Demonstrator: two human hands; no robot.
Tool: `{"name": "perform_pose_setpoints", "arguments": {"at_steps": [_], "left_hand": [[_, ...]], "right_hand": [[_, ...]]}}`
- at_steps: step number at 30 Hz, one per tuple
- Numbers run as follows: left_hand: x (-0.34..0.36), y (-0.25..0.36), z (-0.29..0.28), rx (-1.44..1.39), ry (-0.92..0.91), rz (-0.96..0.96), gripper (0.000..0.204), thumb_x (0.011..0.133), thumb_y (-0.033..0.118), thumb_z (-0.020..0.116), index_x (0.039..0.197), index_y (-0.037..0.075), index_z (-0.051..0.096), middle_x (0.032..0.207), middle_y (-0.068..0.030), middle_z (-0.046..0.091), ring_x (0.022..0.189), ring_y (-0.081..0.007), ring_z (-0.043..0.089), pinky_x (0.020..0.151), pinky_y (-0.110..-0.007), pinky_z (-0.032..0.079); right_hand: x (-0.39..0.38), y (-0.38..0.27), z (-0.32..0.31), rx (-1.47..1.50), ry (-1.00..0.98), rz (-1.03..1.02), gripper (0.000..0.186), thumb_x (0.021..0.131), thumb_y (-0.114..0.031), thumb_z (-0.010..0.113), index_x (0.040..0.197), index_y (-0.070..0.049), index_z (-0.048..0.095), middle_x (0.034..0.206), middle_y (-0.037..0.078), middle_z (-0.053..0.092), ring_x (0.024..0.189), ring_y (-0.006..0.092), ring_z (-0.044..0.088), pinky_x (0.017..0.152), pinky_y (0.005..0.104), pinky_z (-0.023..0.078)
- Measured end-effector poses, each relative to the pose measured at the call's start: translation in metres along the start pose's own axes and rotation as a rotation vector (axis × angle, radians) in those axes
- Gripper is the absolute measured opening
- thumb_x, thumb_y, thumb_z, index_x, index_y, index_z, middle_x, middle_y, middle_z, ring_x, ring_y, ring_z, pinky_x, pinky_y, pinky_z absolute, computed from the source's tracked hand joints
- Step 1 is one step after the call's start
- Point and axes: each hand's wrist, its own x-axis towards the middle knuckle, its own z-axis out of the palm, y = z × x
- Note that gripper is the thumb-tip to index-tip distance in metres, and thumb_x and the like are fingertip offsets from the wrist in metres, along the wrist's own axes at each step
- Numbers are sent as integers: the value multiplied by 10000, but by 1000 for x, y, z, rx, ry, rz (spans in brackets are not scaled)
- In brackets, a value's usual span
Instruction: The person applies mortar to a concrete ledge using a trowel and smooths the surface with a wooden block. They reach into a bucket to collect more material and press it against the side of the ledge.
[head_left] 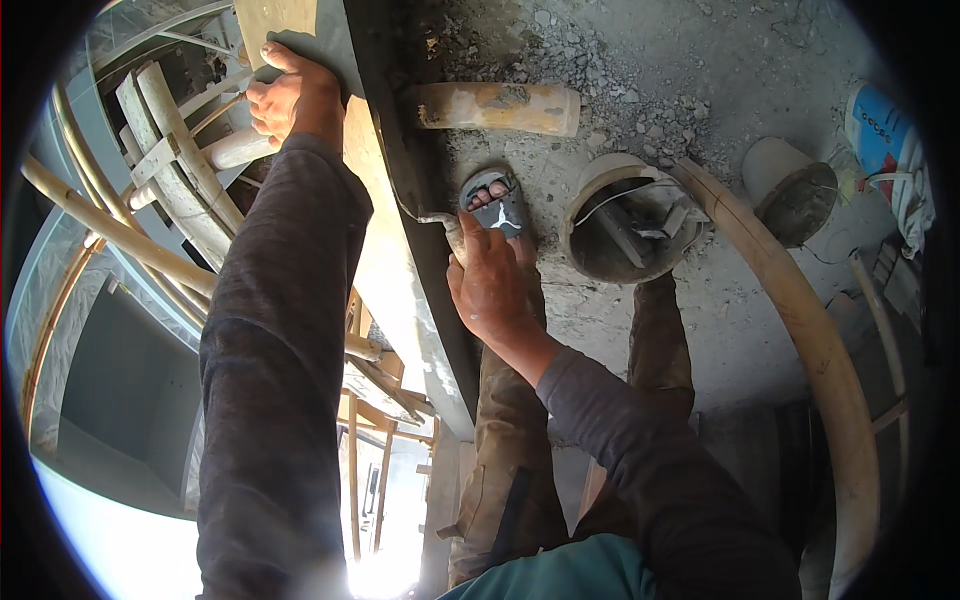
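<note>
Dark grey cloth covers both forearms, nearest to view, above brown, stained trousers (512, 430). The right hand (490, 285) is closed round the worn handle of a trowel (456, 238), whose bent metal neck reaches left to the ledge (432, 305). The left hand (297, 95) lies farther off on the ledge's top, fingers curled at its left edge; I cannot tell whether it holds anything.

Smoothing grey cement seems well along: the ledge's right side looks mostly coated, dark and even. Its top is patchy, pale and smeared, so some finishing is probably left, though glare hides how much.

Beyond, to the right, a sandal (497, 212) and a round bucket (585, 240) holding straight-edged tools stand on dusty concrete. Farther lie a cement-smeared plank (495, 108), crumbly rubble (645, 115) and another rounded bucket (770, 168).
</note>
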Motion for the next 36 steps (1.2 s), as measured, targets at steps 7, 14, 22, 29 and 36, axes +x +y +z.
{"name": "perform_pose_setpoints", "arguments": {"at_steps": [7,14,22,29,36], "left_hand": [[-13,7,-10,45,51,-4,814,933,710,388,1267,-10,566,1260,-174,626,1233,-338,535,1068,-456,406],[-21,10,-11,48,74,-16,818,932,711,390,1255,-19,570,1242,-187,633,1218,-347,545,1057,-451,424],[20,-20,0,-44,-77,30,831,941,715,352,1352,14,525,1369,-172,569,1339,-323,460,1107,-476,323],[16,-15,1,-6,-95,10,846,939,723,343,1392,27,507,1388,-166,562,1347,-327,456,1113,-478,322],[34,-24,15,-20,85,42,821,898,744,404,1210,16,620,1208,-162,650,1201,-336,551,1033,-464,421]], "right_hand": [[46,-16,-15,144,39,82,663,891,-120,678,1478,-56,376,1126,227,535,969,421,612,821,495,522],[102,-44,-18,146,6,49,681,894,-128,675,1492,-34,361,1143,286,526,982,449,636,848,485,535],[64,-39,-35,202,-111,52,724,885,-138,631,1510,20,303,1131,299,533,1003,441,618,834,489,538],[119,-80,-68,190,-1,-177,638,877,-166,616,1431,84,422,1133,373,589,1038,481,610,940,493,494],[102,-81,-89,411,28,-36,649,898,-198,626,1424,107,400,1175,352,576,1092,484,590,960,487,483]]}}
